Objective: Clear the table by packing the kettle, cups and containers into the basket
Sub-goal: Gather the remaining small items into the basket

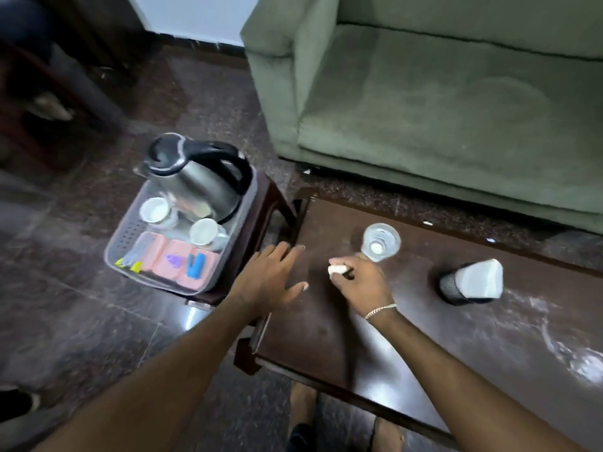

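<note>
- We note a green upholstered sofa behind the table, its seat cushion bare.
- We see dark speckled polished stone floor, glossy with reflections.
- Small dark wooden stool stands just left of the table.
- Pale wall at top, dark skirting below.

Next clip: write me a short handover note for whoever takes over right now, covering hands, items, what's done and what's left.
Left hand: open, empty, over the table's left edge.
Right hand: grip shut on a small white object beside the clear glass.
Done: kettle, two white cups and pink containers sit in the basket.
Left: the glass and the black-and-white container lying on the table.
</note>
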A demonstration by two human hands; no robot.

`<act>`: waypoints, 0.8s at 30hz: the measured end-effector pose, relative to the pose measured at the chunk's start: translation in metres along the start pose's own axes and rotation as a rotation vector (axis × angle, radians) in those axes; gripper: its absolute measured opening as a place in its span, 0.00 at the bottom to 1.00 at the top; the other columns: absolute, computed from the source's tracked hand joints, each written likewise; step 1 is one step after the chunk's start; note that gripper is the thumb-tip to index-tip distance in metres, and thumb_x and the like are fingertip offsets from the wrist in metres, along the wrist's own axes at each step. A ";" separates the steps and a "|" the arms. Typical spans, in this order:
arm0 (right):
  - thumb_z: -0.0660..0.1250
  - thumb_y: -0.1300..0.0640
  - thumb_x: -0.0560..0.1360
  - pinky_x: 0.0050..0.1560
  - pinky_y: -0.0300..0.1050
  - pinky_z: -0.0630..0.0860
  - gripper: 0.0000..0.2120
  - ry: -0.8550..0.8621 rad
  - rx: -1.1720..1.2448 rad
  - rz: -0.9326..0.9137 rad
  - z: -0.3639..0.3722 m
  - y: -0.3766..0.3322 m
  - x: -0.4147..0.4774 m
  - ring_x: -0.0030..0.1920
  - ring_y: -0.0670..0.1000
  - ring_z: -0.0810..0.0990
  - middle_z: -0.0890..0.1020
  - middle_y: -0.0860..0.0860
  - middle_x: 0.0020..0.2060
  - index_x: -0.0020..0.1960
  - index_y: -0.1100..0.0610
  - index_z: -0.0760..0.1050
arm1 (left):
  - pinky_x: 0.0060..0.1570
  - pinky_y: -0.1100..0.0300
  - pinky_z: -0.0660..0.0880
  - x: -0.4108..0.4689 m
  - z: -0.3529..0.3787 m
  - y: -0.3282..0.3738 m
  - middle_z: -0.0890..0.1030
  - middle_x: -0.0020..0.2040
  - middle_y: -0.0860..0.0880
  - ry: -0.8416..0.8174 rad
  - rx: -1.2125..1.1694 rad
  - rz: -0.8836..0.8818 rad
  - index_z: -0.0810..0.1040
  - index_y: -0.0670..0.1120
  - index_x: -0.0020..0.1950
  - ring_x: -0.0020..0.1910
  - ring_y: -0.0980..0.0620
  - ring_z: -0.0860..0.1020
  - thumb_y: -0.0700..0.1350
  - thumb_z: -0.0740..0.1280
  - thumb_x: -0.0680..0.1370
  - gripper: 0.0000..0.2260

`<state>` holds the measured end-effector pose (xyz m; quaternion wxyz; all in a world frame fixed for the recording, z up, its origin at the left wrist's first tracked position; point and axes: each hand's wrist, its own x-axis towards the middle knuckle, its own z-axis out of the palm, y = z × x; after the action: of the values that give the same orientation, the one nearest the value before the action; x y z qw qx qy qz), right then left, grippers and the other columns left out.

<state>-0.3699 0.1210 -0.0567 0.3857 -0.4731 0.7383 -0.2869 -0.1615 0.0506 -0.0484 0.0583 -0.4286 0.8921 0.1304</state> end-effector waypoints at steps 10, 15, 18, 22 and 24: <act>0.74 0.66 0.70 0.50 0.44 0.77 0.06 -0.214 -0.033 -0.350 0.130 -0.158 0.053 0.42 0.50 0.81 0.83 0.55 0.44 0.47 0.61 0.83 | 0.51 0.43 0.77 -0.088 -0.045 -0.162 0.77 0.57 0.42 0.127 -0.055 -0.335 0.72 0.44 0.69 0.53 0.37 0.77 0.56 0.66 0.76 0.26; 0.69 0.66 0.75 0.59 0.48 0.75 0.11 -0.351 -0.260 -0.534 0.196 -0.204 0.065 0.55 0.59 0.80 0.81 0.57 0.52 0.56 0.60 0.83 | 0.55 0.42 0.77 -0.116 -0.047 -0.203 0.78 0.59 0.39 0.136 -0.107 -0.402 0.74 0.40 0.67 0.55 0.34 0.77 0.51 0.67 0.75 0.24; 0.67 0.63 0.76 0.54 0.54 0.77 0.12 -0.391 -0.554 -0.654 0.231 -0.223 0.072 0.57 0.62 0.80 0.79 0.58 0.57 0.59 0.59 0.79 | 0.56 0.41 0.77 -0.126 -0.047 -0.216 0.78 0.60 0.37 0.163 -0.129 -0.422 0.74 0.38 0.68 0.56 0.33 0.78 0.47 0.70 0.75 0.23; 0.65 0.64 0.77 0.51 0.54 0.77 0.12 -0.376 -0.827 -0.674 0.257 -0.231 0.078 0.59 0.64 0.81 0.79 0.61 0.59 0.60 0.59 0.75 | 0.56 0.43 0.77 -0.133 -0.042 -0.223 0.78 0.59 0.38 0.193 -0.131 -0.411 0.75 0.38 0.68 0.56 0.35 0.78 0.46 0.72 0.75 0.23; 0.64 0.63 0.78 0.52 0.54 0.77 0.11 -0.383 -0.876 -0.645 0.262 -0.229 0.082 0.59 0.64 0.81 0.79 0.62 0.58 0.59 0.61 0.77 | 0.56 0.44 0.77 -0.133 -0.040 -0.224 0.78 0.59 0.39 0.200 -0.134 -0.396 0.75 0.39 0.68 0.55 0.35 0.78 0.46 0.72 0.75 0.23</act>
<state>-0.0606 -0.0584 -0.0415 0.1737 -0.8333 0.5238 0.0332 0.0968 0.0053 -0.0218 -0.0344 -0.6088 0.7815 0.1322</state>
